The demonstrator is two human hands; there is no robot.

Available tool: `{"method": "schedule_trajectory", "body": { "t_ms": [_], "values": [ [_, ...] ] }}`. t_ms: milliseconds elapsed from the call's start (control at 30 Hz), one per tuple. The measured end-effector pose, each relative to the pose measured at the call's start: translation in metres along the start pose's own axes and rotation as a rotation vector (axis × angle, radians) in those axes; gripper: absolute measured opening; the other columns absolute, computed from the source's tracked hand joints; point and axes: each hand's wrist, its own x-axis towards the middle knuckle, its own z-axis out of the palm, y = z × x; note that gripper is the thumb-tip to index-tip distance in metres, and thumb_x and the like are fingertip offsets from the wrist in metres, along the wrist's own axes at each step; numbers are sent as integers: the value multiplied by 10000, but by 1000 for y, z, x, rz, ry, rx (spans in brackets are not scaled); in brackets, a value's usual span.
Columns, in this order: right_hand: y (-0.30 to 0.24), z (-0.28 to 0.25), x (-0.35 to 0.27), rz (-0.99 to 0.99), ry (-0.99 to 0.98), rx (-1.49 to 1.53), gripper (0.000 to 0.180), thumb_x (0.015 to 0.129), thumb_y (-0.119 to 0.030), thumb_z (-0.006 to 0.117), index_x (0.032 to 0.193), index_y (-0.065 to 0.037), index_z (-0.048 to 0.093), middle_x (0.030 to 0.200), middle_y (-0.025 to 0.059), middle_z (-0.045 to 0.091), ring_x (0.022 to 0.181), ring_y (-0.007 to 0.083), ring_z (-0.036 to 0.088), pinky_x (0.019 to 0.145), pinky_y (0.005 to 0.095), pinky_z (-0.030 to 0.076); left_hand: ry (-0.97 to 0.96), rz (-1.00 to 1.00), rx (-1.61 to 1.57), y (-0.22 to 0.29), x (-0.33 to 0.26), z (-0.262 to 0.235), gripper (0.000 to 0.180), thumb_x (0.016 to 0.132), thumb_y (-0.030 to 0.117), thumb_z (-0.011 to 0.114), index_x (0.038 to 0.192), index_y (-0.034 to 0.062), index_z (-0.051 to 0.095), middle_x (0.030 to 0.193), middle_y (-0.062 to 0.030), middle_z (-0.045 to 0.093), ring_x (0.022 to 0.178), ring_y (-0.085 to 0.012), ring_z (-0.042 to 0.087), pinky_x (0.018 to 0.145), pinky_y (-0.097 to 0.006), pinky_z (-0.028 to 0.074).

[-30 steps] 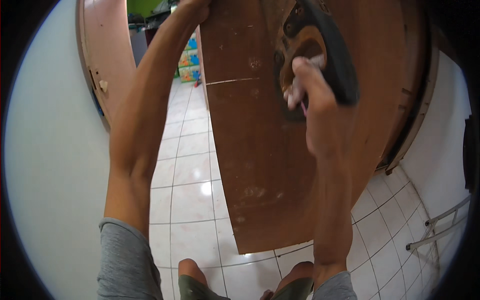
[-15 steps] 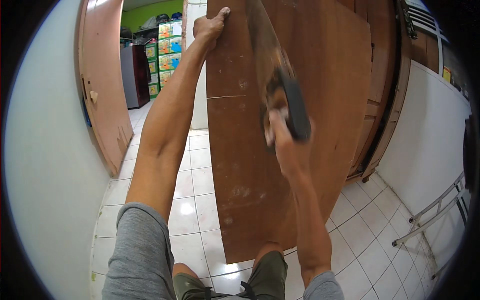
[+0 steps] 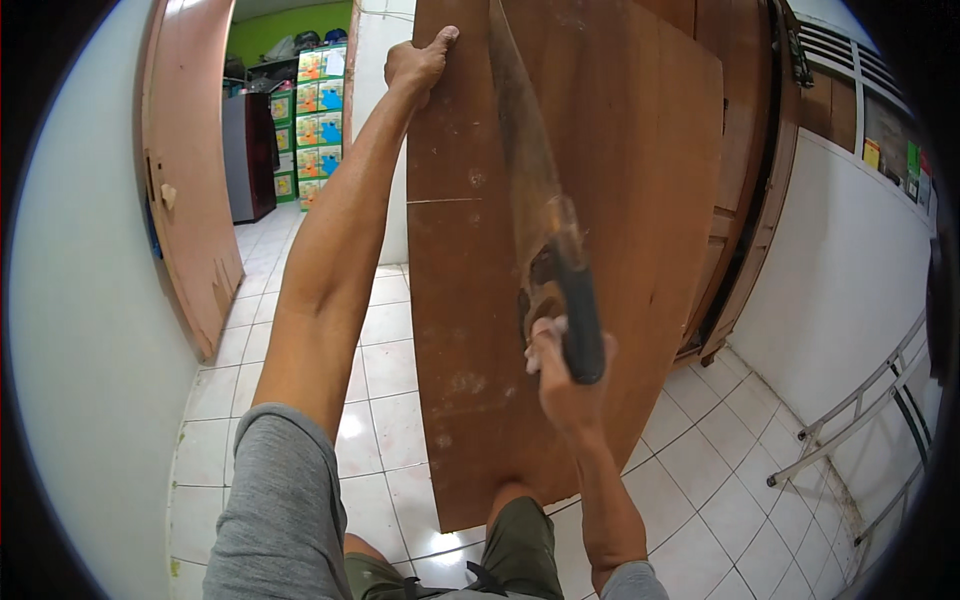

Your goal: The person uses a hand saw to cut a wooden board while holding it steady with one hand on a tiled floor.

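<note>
At far left of the frame, pale wall [image 3: 70,330], then an open wooden door leaf [image 3: 190,190] standing on white floor tiles [image 3: 390,360]. Through the doorway at upper left, a dark cabinet [image 3: 248,155] beside stacked coloured boxes [image 3: 322,120] against a green back wall. Left of centre, grey sleeve [image 3: 275,510] at the lower edge, bare forearm running up to the left hand [image 3: 418,62] at the top; grip closed over the upper left edge of the brown board [image 3: 640,220], thumb lying on its face, fingers wrapped behind and not visible. Board upright, filling the centre of the frame, lower edge hidden behind the knees near the bottom; pale scratch line across its left part. Centre: hand saw [image 3: 535,200] held against the board's face, rusty blade pointing up toward the top edge, dark handle at mid-frame. Right hand [image 3: 562,375] just below centre, grip pressed tight round the saw handle, fingers curled about it. Right of the board, a dark wooden frame [image 3: 750,240] leaning on the white wall. At lower right, pale metal rails [image 3: 850,420] slanting across the floor tiles.
</note>
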Motion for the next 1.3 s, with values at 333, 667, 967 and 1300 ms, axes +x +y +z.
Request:
{"method": "schedule_trajectory", "body": {
  "t_ms": [333, 667, 967, 1300],
  "values": [
    [-1, 25, 63, -87, -61, -21, 178, 864, -63, 567, 692, -82, 525, 519, -17, 472, 450, 64, 440, 428, 236, 340, 17, -81, 139, 17, -10, -1, 787, 650, 609, 751, 1052, -59, 637, 1061, -212, 652, 1007, -321, 630, 875, -389, 492],
    [-42, 25, 111, 5, -184, -101, 117, 839, -124, 622, 870, -37, 551, 731, 31, 566, 540, 74, 517, 479, 242, 431, -90, -66, 17, 38, -11, 7, 920, 660, 597, 765, 1134, -160, 547, 1141, -246, 599, 1053, -310, 595, 871, -379, 481],
    [-24, -5, 28, 138, -149, 203, 216, 881, -153, 598, 697, -78, 513, 557, -14, 509, 460, 64, 474, 429, 227, 367, 72, -13, 111, -3, -8, 2, 819, 645, 637, 737, 1028, -81, 638, 1054, -235, 650, 1019, -330, 625, 880, -385, 486],
    [-19, -7, -52, 146, -30, 32, 207, 893, -109, 571, 708, -115, 479, 539, -35, 441, 451, 76, 433, 454, 238, 356, 98, 134, 14, -32, 35, 1, 807, 631, 633, 744, 1038, -56, 645, 1045, -208, 660, 1006, -328, 630, 872, -385, 488]
  ]
}}
